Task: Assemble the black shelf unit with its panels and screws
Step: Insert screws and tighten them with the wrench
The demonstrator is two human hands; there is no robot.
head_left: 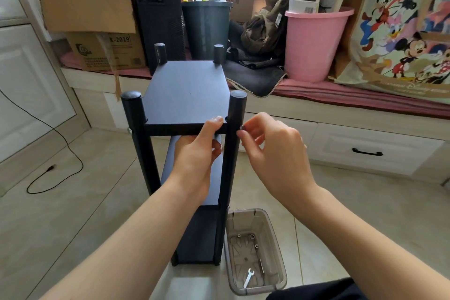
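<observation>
**A:** At the near right post point(235, 143), level with the top panel point(187, 95), the right hand point(272, 151) pinches a small screw point(241, 129) against the post's outer side. The left hand point(194, 156) grips the panel's front edge, thumb on top and fingers curled under.

**B:** I'd say cross-threading is the risk. If the panel sags, the hole won't line up, and a fumbled screw drops to the floor.

**A:** Fair. The shelf unit point(187, 178) stands upright on the tiled floor point(85, 202), matte black with round capped posts. Spare screws point(252, 236) and a wrench point(248, 277) sit in the clear bin point(278, 263) beside its near right foot.
</observation>
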